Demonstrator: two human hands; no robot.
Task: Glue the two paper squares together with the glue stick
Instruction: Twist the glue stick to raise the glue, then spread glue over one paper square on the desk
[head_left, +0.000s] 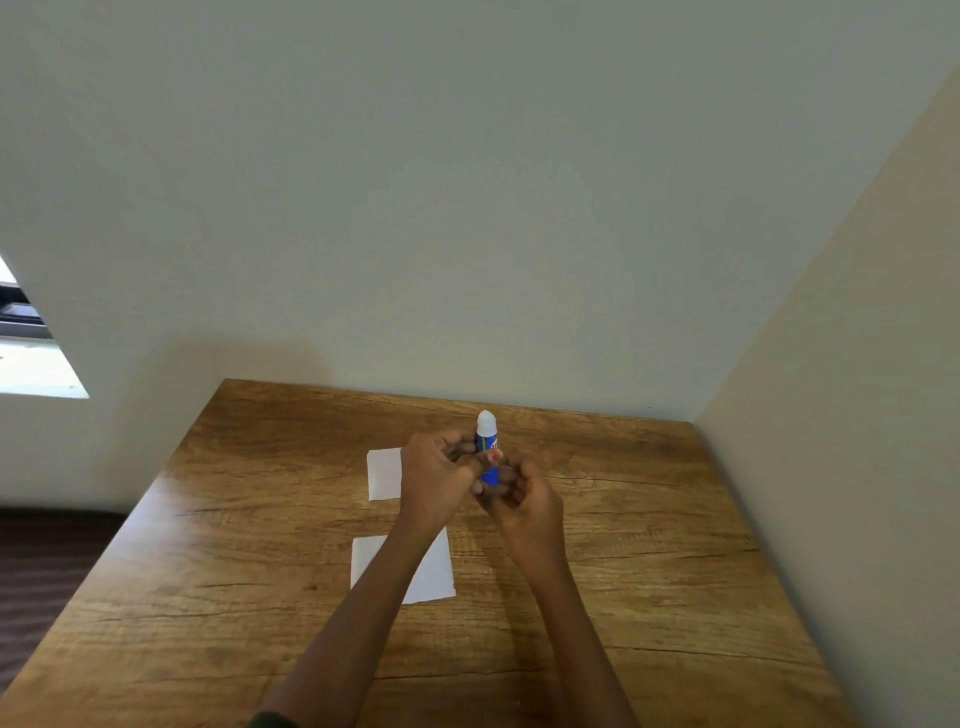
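The glue stick is held above the table, long axis near upright, white end uppermost. The label on its blue barrel is illegible. Left hand fingers curl around the barrel; right hand pinches the base. Two paper squares lie flat, one far, one near.

A single wide-angle camera sits at the person's head, above the near edge of the desk, looking forward and down across it. It faces the wall behind the desk, which lies near below.
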